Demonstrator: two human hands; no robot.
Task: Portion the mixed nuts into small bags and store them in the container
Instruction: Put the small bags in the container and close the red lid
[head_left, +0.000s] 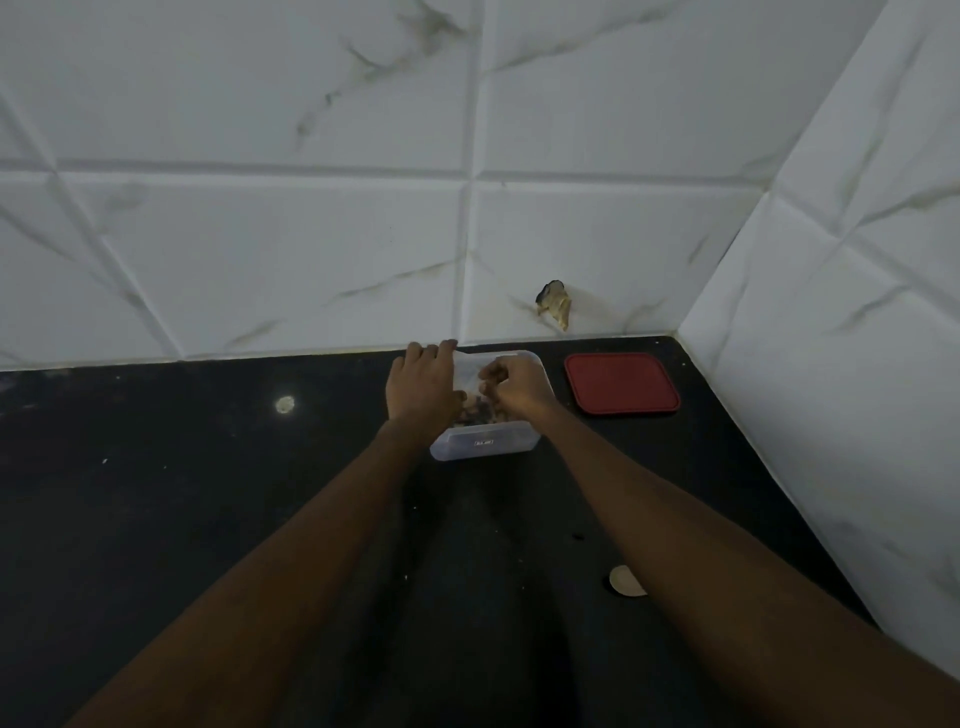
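A clear rectangular plastic container (485, 444) stands on a black stone countertop (208, 519), towards its back edge and near the right corner. Behind it rises a white marble-patterned tiled wall (260, 234), which meets a second tiled side wall (831, 260) at the right. A small clear plastic bag (470, 371) sits upright in the container with mixed nuts (474, 411) at its bottom. The left hand (423, 384) holds the bag's left side and the right hand (517, 387) its right side, both over the container. A red square plastic lid (622, 383) lies flat on the countertop to the container's right, apart from it. A chipped hole (555, 304) sits in the back wall, above the gap between them. A pale round spot (284, 404) lies well left of the container, and a pale round disc (626, 582) lies near the front, just beside the right forearm.
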